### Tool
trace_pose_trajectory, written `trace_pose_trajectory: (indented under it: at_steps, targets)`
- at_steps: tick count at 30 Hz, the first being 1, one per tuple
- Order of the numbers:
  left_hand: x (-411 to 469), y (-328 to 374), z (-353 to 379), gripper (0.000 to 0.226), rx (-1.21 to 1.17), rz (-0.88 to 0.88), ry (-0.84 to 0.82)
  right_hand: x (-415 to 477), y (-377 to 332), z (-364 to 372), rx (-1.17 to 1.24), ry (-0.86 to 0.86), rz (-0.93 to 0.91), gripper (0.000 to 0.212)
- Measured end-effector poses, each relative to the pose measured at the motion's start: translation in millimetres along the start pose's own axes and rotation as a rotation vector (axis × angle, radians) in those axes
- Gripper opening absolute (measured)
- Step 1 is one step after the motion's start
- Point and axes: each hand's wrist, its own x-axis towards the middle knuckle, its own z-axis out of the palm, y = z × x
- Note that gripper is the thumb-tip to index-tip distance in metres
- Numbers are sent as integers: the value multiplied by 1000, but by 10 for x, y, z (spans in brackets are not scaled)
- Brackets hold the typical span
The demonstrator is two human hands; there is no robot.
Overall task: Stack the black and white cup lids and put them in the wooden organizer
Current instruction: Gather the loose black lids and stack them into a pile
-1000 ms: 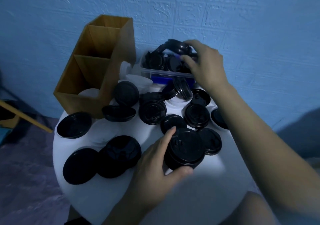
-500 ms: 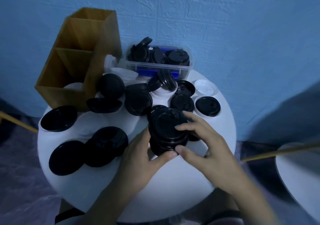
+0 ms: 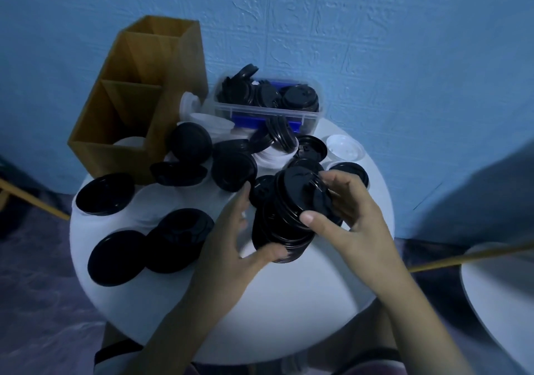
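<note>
A stack of black cup lids (image 3: pixel 284 215) is tilted in the middle of the round white table (image 3: pixel 260 311). My left hand (image 3: pixel 231 247) grips its lower left side, thumb under the bottom rim. My right hand (image 3: pixel 344 215) holds the upper lids from the right, thumb on the rim and fingers over the top. Loose black lids (image 3: pixel 104 194) lie scattered across the table. White lids (image 3: pixel 345 148) sit near the back. The wooden organizer (image 3: pixel 138 100) stands at the back left, with a white lid (image 3: pixel 130 141) in its front compartment.
A clear plastic box (image 3: pixel 268 106) with several black lids stands against the blue wall behind the table. A second white round table (image 3: pixel 502 296) shows at the right edge. A wooden bar (image 3: pixel 29 198) crosses the floor at the left.
My right hand came back from the plastic box to the stack. Both hands have lifted and tilted the stack of black lids, and the view has shifted.
</note>
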Motion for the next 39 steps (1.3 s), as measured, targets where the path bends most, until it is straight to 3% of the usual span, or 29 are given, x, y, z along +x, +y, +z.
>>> trace_pose_trajectory:
  at_steps: [3,9,14,17,20,24,28,33,39]
  targets:
    - [21,196,-31,33,9,126,256,20,-49,-12,12,-5,-14,58]
    - [256,459,-7,17,-550,-122,7,93,-129,82,-92,-50,-57,76]
    - [351,496,-14,15,-468,-71,8,220,-187,145,-210,-32,-51,93]
    - [418,533,-61,9,-465,-49,1,295,-236,125,-225,-27,-56,89]
    - [493,562,-113,19,-490,-52,-14,350,-268,91,-159,-22,-54,79]
    - [566,525,-195,23,-507,-100,109,465,-182,-127,-129,9,8,62]
    - [562,453,-287,24,-586,-185,161,589,148,-355,-405,-54,129,86]
    - [494,437,-273,31,-545,-165,172,653,322,-432,-586,-159,88,98]
    - [462,452,-228,14,-469,-142,119,563,221,-357,-343,-63,-38,61]
